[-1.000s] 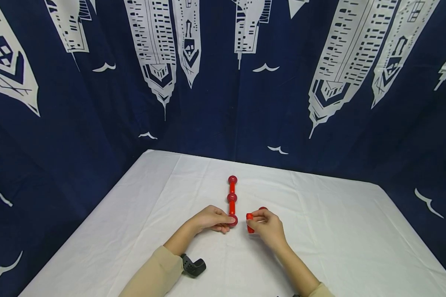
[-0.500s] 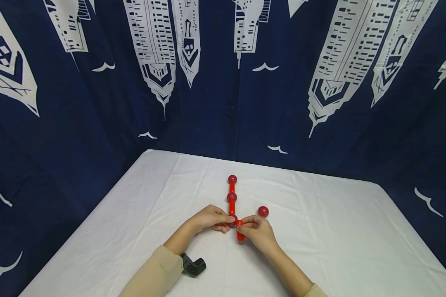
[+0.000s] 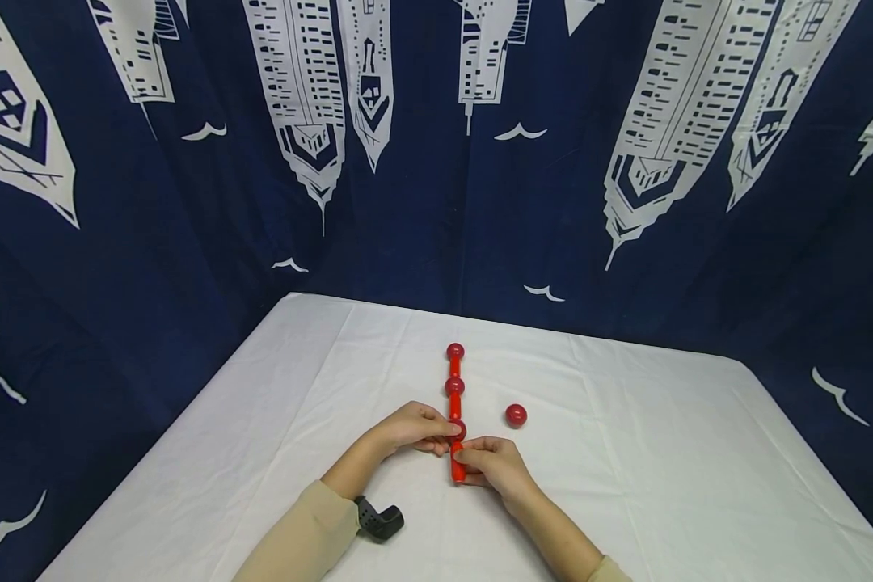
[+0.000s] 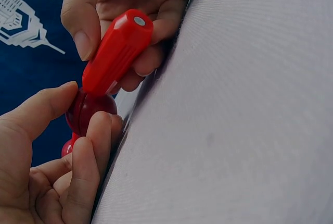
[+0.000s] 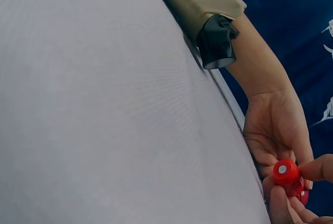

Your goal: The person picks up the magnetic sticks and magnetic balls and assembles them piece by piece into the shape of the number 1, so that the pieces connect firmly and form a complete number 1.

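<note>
A chain of dark red balls and bright red rods runs toward me down the middle of the table in the head view. My left hand [image 3: 411, 427] pinches the nearest ball of the chain [image 4: 88, 110] between thumb and fingers. With thumb and fingers my right hand [image 3: 500, 467] pinches a red rod [image 4: 118, 52], whose far end meets that ball. A pale round disc marks the rod's free end in both wrist views. Beyond the held ball, the chain goes on through a rod [image 3: 454, 406], a middle ball [image 3: 454, 386] and an end ball [image 3: 455, 351].
One loose red ball [image 3: 516, 415] lies right of the chain. The table wears a white cloth [image 3: 669, 453]. A dark blue curtain [image 3: 422, 242] with white building prints hangs behind it. On my left wrist sits a black camera [image 3: 380, 521].
My right hand has carried the rod left and toward me, bringing it in line with the chain against the held ball. The loose ball has come into full view. My left hand stays put.
</note>
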Available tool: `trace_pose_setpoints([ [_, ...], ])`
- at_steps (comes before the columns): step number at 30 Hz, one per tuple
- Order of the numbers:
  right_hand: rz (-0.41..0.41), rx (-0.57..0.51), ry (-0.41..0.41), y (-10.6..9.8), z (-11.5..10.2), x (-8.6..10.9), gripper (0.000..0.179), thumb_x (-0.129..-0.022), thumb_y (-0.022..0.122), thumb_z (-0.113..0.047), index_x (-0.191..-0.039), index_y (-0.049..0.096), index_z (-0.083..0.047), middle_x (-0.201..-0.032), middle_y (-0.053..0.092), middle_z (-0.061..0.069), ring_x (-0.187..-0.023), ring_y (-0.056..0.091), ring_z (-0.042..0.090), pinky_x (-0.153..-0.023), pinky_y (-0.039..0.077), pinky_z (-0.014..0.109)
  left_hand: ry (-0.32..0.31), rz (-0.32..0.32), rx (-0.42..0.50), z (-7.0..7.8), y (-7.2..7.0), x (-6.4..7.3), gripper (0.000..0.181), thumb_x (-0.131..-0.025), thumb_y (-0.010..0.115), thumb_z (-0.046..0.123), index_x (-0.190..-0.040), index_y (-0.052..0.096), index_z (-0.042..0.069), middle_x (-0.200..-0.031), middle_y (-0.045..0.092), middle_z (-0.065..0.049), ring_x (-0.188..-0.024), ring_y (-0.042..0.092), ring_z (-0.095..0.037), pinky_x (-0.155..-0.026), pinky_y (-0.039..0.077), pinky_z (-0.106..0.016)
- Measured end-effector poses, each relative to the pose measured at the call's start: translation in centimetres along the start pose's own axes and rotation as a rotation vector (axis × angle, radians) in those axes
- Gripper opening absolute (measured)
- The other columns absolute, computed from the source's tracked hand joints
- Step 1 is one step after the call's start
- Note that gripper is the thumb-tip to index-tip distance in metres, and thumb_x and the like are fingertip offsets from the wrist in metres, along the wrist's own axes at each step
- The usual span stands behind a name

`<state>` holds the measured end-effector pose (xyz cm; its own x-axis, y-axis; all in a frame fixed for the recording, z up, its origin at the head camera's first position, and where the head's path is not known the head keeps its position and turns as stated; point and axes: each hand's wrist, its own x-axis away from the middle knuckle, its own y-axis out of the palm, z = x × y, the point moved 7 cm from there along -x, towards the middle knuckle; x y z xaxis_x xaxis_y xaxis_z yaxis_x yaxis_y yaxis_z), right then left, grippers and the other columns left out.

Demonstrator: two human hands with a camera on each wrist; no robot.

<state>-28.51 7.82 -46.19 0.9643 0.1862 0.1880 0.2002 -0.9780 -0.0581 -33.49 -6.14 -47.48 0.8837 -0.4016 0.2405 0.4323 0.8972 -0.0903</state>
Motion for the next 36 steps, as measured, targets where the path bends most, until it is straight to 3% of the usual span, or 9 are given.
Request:
trace_pose_setpoints([
  [16,0.028,-0.024,-0.002,-0.2,0.8,-0.7,0.022,-0.087,0.065,-0.005,-0.096,0.062,0.014,-0.073,0.065,0.004,-0.065,0.065,0.013,-0.063,0.059,0.028,0.006,-0.004,0.004,0.0,-0.1,0.0,0.024,-0.087,0.076,0.022,-0.090,0.073,-0.001,-0.064,0.066,-0.003,-0.057,0.062,-0.007,-0.057,0.053,-0.015],
  [27,-0.127,-0.038,0.040,0.8,0.5,0.3,0.026,-0.089,0.067,-0.012,-0.095,0.065,0.013,-0.074,0.070,0.011,-0.062,0.070,0.015,-0.060,0.057,0.023,0.019,0.047,0.021,0.1,-0.4,0.0,0.025,-0.090,0.072,0.024,-0.092,0.070,-0.001,-0.065,0.063,-0.001,-0.055,0.060,-0.004,-0.052,0.049,-0.012],
  [36,-0.149,0.016,0.048,1.2,0.8,0.4,0.027,-0.089,0.067,-0.015,-0.088,0.067,0.012,-0.069,0.069,0.008,-0.056,0.068,0.013,-0.054,0.056,0.022,0.024,0.077,0.028,0.1,-0.4,0.0,0.026,-0.090,0.072,0.024,-0.095,0.070,-0.002,-0.066,0.063,-0.001,-0.054,0.060,-0.004,-0.051,0.049,-0.012],
])
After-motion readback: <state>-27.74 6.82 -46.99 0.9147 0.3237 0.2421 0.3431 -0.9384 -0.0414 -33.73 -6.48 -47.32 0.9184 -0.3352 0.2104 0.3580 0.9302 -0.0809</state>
